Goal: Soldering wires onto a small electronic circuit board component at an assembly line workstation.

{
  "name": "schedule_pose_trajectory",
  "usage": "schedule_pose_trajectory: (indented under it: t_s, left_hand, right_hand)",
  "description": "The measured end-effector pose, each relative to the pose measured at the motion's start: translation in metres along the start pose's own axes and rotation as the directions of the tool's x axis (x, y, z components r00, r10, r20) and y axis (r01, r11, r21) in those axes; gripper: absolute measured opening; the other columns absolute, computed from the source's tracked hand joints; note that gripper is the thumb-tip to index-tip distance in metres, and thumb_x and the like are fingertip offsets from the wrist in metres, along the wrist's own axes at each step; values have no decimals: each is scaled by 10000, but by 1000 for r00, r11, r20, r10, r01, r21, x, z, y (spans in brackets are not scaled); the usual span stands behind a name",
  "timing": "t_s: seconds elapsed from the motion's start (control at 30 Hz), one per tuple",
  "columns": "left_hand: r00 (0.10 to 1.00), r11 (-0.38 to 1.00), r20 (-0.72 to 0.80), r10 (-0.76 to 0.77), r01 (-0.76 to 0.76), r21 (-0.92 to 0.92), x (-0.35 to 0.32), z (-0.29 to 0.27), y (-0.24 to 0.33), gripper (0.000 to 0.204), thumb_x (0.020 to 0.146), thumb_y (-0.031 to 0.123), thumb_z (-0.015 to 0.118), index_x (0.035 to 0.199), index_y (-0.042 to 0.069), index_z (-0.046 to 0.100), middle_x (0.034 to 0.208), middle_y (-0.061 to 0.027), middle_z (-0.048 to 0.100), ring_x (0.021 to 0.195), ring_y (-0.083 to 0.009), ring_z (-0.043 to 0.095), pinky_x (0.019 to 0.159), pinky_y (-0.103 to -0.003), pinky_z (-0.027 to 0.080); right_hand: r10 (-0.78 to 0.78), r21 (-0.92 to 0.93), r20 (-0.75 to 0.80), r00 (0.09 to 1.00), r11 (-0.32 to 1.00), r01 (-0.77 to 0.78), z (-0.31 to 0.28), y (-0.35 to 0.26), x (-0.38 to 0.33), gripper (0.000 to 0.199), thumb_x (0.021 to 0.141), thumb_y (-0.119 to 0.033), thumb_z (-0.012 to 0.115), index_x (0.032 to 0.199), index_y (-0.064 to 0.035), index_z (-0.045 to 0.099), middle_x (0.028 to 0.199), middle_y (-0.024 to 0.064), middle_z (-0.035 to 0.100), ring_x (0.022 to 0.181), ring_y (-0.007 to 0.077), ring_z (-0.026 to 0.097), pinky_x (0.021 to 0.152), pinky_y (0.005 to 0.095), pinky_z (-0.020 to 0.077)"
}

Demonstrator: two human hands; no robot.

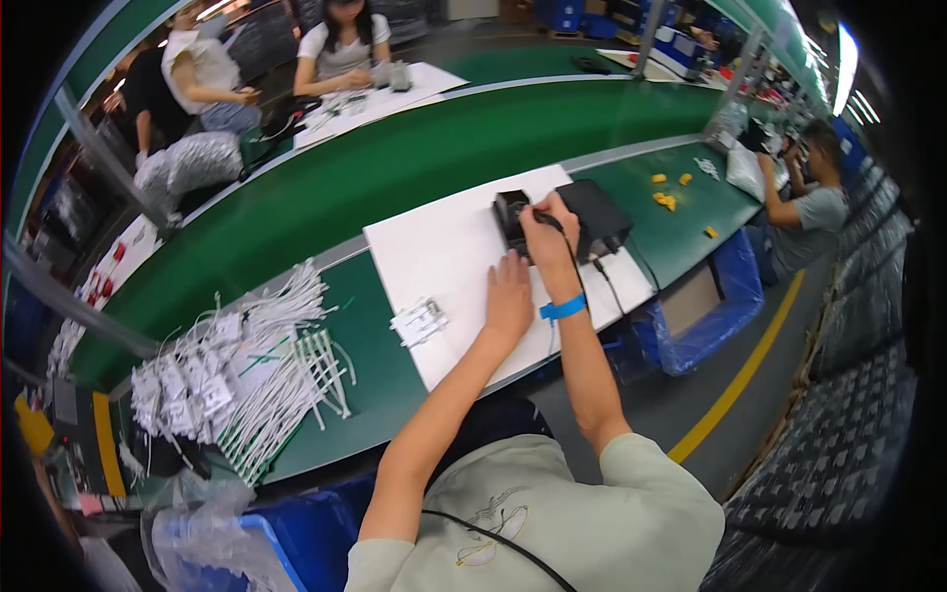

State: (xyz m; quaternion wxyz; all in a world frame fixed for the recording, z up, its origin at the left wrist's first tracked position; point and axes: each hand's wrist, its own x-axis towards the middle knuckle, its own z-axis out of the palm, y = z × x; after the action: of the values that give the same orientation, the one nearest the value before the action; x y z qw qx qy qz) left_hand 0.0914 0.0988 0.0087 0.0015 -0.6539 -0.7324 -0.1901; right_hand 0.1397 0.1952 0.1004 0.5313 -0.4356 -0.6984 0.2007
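Observation:
My right hand (550,235) is closed around the black handle of a corded soldering iron (543,216), its tip hidden. It is at a small black stand (511,209), right beside a black box-shaped unit (596,215) with cables. A blue strap (563,308) circles my right wrist. My left hand (509,294) lies with fingers stretched out on the white board (449,247), fingertips close to the stand. Left of it on the board's edge rests a small white piece with a printed face (420,323).
Bundles of white cables (281,400) and white pieces (187,385) cover the bench's left. Yellow parts (667,200) lie at right, above a blue plastic-lined bin (705,306). A blue crate (296,538) stands lower left. Co-workers sit across the line and at far right.

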Motion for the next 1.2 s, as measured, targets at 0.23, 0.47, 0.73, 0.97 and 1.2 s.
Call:
schedule_pose_trajectory:
  t_s: [0.23, 0.47, 0.73, 0.97, 1.2]
  left_hand:
    - [990, 992, -134, 43, -26, 125, -47, -63, 3, 648, 899, 201, 597, 1458, -90, 448, 1576, -278, 359, 1501, -395, 292, 1220, -535, 232]
    - [951, 949, -6, -308, 308, 62, -145, -138, -54, 579, 894, 313, 708, 1306, -71, 572, 1219, -223, 588, 1164, -366, 544, 1032, -477, 429]
    - [972, 976, -106, -211, 203, -78, -137, -101, -68, 619, 858, 265, 747, 1359, -40, 551, 1246, -206, 549, 1176, -368, 520, 1002, -461, 434]
    - [962, 969, -159, -224, 202, -145, -135, -95, -77, 658, 833, 262, 775, 1404, 28, 545, 1227, -186, 519, 1176, -359, 479, 1000, -450, 420]
    - [957, 957, -178, -231, 191, -217, -142, -97, -82, 634, 803, 240, 794, 1372, 63, 578, 1206, -178, 506, 1164, -341, 477, 1004, -447, 423]
  right_hand:
    - [-4, 124, -90, 996, 992, 15, -45, 11, 2, 209, 844, -155, 779, 961, -72, 627, 669, 76, 674, 598, 149, 662, 567, 316, 513]
    - [108, 562, 225, 968, 798, -220, -61, -16, 14, 150, 991, -114, 645, 1064, 13, 611, 771, 101, 696, 633, 145, 677, 591, 241, 547]
    - [56, 691, 288, 956, 679, -248, 9, -36, 4, 219, 912, -42, 733, 1107, 30, 667, 814, 43, 680, 642, 80, 606, 553, 199, 484]
    - [70, 655, 295, 953, 712, -255, 44, -10, -22, 82, 939, -63, 719, 968, -4, 670, 803, -14, 612, 708, 28, 516, 623, 185, 385]
    - [54, 637, 389, 920, 706, -310, 48, -6, -39, 100, 959, -69, 699, 945, -27, 610, 725, -20, 565, 647, 42, 488, 587, 206, 357]
